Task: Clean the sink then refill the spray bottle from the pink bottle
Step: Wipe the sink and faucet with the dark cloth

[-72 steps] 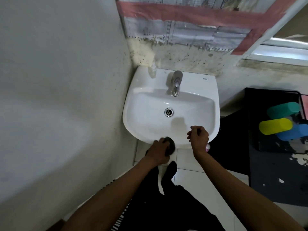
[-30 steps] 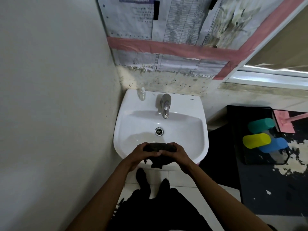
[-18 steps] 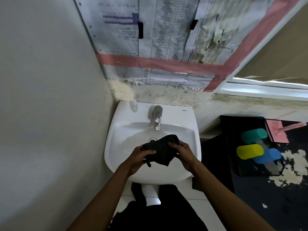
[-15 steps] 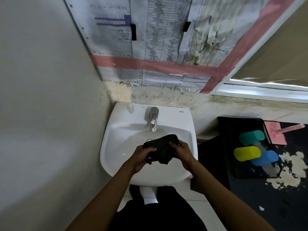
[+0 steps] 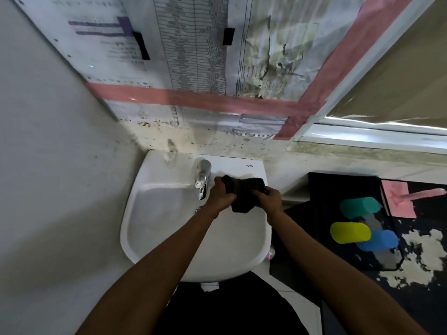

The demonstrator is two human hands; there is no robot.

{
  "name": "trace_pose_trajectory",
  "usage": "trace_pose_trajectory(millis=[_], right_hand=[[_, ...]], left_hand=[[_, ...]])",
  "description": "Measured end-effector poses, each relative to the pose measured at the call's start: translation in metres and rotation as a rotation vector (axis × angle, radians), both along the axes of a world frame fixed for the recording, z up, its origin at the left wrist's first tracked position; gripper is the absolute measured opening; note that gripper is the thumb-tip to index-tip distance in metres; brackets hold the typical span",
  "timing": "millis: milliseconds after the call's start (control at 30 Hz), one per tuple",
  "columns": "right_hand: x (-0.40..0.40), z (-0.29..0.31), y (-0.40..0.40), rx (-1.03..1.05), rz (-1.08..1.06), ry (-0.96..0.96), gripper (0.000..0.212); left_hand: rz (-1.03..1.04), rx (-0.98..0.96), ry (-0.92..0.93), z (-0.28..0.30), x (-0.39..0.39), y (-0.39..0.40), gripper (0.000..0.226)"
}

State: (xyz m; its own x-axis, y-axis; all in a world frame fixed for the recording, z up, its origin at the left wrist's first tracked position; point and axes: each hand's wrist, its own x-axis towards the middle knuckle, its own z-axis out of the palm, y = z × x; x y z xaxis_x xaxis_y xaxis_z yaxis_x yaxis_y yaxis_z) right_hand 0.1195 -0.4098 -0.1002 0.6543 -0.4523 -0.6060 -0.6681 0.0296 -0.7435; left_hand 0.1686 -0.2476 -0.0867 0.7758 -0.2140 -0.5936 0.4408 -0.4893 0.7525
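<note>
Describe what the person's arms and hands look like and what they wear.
Both forearms are bare from the bottom edge of the frame to the wrists, no sleeves in view. The left hand and right hand wear no gloves; no watch, bracelet or ring is visible.

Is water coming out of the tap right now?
Off, it seems: no stream shows under the tap, and the sink basin looks dry, though the picture is slightly blurry.

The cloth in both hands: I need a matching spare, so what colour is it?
Plain black cloth, no pattern visible, seen in the head view.
</note>
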Motion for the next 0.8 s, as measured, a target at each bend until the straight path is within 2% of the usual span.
trace_pose_trajectory(millis=[100,200,300,467,600,667,733,800], right_hand=[[0.016,-0.005,-0.006,-0.086,0.055,0.002,0.013],[0.032,-0.006,-0.005,-0.14,0.046,0.003,0.028],[0.047,-0.008,-0.005,-0.146,0.029,0.012,0.03],[0.06,-0.012,-0.006,-0.167,0.041,0.017,0.024],[0.064,-0.017,-0.009,-0.178,0.047,0.037,0.024],[0.066,-0.018,-0.01,-0.182,0.039,0.037,0.026],[0.067,-0.019,-0.01,-0.179,0.021,0.039,0.027],[0.068,-0.018,-0.008,-0.158,-0.028,0.04,0.032]], left_hand=[[0.03,0.113,-0.223,0.002,0.017,-0.013,0.038],[0.093,0.125,-0.336,0.003,0.029,-0.024,0.047],[0.157,0.115,-0.442,0.002,0.032,-0.035,0.046],[-0.031,0.168,-0.298,-0.011,0.037,-0.043,0.035],[-0.145,0.232,-0.252,-0.013,0.04,-0.047,0.039],[-0.204,0.248,-0.308,-0.016,0.04,-0.047,0.038],[-0.284,0.328,-0.494,-0.018,0.04,-0.047,0.037],[-0.389,0.421,-0.552,-0.023,0.042,-0.044,0.052]])
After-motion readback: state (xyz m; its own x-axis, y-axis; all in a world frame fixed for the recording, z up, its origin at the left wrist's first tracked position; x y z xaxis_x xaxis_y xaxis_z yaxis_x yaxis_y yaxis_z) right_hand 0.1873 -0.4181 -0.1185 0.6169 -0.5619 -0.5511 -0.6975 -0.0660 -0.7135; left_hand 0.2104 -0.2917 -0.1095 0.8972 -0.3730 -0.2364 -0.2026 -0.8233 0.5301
